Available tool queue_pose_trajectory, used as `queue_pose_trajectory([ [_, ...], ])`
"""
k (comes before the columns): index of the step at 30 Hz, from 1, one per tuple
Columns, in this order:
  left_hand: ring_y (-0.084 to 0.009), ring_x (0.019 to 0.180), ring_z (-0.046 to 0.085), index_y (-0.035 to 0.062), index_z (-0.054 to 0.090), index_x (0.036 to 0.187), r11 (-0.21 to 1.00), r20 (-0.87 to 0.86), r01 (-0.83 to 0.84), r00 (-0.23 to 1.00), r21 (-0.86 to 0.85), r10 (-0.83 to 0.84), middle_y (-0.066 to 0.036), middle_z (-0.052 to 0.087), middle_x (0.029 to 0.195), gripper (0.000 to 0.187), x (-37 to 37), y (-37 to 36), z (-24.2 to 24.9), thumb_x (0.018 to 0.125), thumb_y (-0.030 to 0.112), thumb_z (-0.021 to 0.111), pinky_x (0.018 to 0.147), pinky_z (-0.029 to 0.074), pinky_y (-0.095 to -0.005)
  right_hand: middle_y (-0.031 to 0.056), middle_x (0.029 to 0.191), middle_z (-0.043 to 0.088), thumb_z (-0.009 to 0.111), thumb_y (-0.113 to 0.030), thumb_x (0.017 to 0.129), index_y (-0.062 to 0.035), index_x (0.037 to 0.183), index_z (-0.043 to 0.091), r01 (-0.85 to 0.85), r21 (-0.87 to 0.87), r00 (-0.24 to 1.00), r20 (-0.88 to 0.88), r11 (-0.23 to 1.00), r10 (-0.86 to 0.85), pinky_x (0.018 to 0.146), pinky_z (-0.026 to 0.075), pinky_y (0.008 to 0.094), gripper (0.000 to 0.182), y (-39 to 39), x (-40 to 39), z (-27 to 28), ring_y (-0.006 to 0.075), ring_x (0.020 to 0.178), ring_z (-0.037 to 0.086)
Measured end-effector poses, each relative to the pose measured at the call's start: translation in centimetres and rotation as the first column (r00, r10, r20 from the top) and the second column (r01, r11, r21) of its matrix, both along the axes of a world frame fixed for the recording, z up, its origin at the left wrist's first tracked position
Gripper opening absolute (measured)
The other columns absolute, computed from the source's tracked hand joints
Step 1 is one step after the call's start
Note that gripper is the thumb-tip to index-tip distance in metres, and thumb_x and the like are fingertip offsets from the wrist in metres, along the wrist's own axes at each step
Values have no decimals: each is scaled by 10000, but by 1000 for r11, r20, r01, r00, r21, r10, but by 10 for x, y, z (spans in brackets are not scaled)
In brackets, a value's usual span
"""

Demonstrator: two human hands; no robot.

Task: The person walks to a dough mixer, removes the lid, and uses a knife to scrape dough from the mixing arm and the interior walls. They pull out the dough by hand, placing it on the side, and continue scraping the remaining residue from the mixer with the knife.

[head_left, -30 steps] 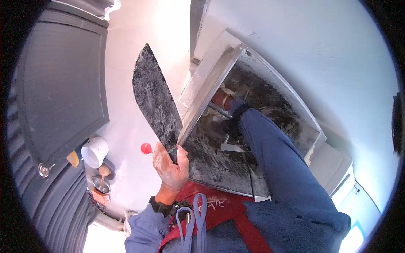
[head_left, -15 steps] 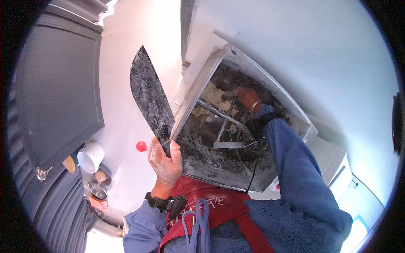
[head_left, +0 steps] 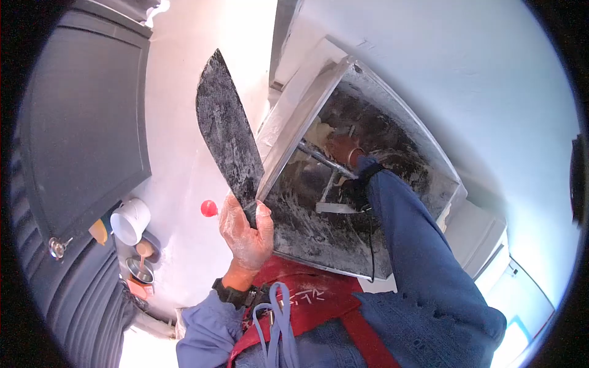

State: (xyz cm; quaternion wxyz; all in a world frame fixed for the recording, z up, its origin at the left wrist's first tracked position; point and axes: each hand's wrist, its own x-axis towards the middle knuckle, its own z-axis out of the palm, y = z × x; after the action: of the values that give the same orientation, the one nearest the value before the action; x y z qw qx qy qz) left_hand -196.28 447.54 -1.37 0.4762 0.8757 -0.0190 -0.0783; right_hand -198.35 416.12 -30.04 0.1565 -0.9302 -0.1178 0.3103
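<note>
- Shifted leftward inside the tub (head_left: 313, 233) is the right hand (head_left: 341, 148); its grip cannot be told.
- Dark panel (head_left: 227, 119) is pinched by the left hand (head_left: 246, 236) beside the tub.
- Dough (head_left: 317, 131) is seen near the right hand.

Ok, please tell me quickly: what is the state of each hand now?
Left hand: closed, holding the dark blade by one end.
Right hand: inside the metal bin; its grip cannot be told.

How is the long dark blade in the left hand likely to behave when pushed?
The long dark blade is probably stiff: it extends straight from the left hand with no visible bend. Held near one end, it may feel tip-heavy. Pale residue on that hand could make it slippery.
</note>
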Motion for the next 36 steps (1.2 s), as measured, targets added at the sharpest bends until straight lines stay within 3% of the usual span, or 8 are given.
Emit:
queue_pose_trajectory([
  [2,-305,641,485,-54,486,931,1000,-25,4,1000,0,-4,-146,505,720,201,0,0,2,755,40,498,598,377,-389,160,935,577,489,-204,782,-36,926,583,4,-119,993,-114,993,-18,787,433,426,240,9,1,6,316,890,545],
  [5,-311,650,486,-54,487,941,1000,-30,16,999,-4,-16,-155,505,737,211,2,0,3,755,43,497,603,376,-391,161,864,585,490,-200,777,-39,912,576,155,67,952,256,986,-167,758,448,415,227,9,21,54,320,849,556],
  [7,-316,654,485,-54,488,944,1000,-15,30,999,-9,-30,-160,505,746,214,1,0,2,756,47,498,604,376,-395,153,894,586,494,-195,770,-45,937,572,27,-318,999,33,948,-17,763,451,401,238,12,28,99,321,865,553],
  [17,-361,632,462,-51,489,931,997,86,69,994,39,-73,-178,492,731,222,3,2,-3,746,67,519,582,354,-427,153,915,585,472,-211,748,-88,940,604,134,-417,980,-80,899,-183,736,413,506,264,74,-18,120,307,891,533],
  [19,-367,620,452,-58,483,945,989,139,90,985,117,-106,-183,484,721,242,2,3,-3,742,67,522,573,347,-435,168,974,579,460,-232,766,-78,1024,579,535,-66,842,-47,842,-538,790,413,481,323,80,-11,119,341,925,528],
  [25,-367,632,461,-82,453,998,990,169,89,980,106,-106,-199,487,747,304,-1,3,-6,734,51,523,586,355,-438,176,1084,549,480,-219,784,-57,1104,533,671,349,730,-152,654,-667,883,403,379,362,101,13,42,359,989,514],
  [31,-363,709,493,-78,457,1015,987,17,141,990,73,-142,-209,516,843,298,0,6,-2,742,28,508,642,385,-427,205,1085,534,471,-228,792,-38,1122,516,234,421,942,125,876,-312,882,403,381,383,108,51,85,329,993,520],
  [36,-360,711,491,-75,464,1020,995,-82,88,992,-44,-92,-206,515,846,291,4,5,0,747,20,494,646,386,-417,159,1161,503,472,-229,793,-99,1182,479,357,-259,925,-38,898,-378,930,323,479,411,38,41,109,345,1068,466],
])
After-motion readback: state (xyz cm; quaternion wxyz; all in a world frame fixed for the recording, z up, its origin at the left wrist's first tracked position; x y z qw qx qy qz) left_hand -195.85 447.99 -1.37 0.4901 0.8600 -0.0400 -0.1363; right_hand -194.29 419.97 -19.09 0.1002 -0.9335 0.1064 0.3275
